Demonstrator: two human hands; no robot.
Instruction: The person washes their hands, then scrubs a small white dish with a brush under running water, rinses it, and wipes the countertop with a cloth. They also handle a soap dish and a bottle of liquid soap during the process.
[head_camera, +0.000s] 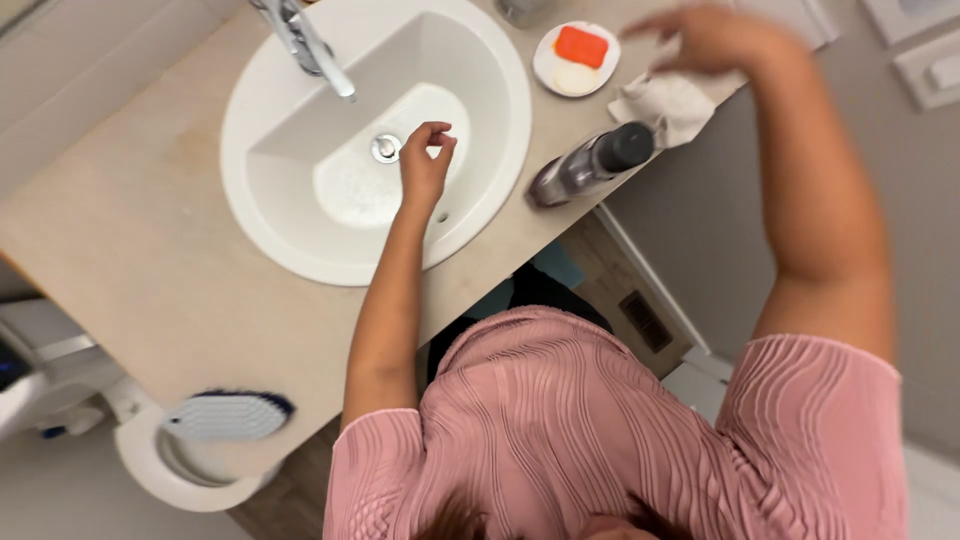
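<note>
White cloth (668, 103) lies under the spread right hand (712, 40); left hand (425, 160) hovers half-curled, empty.

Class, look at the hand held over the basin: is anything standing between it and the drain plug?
Nothing visible does. The left hand hovers inside the white sink, just right of the metal drain plug, with bare basin between them. The faucet ends above and left of the plug, off that path.
</note>
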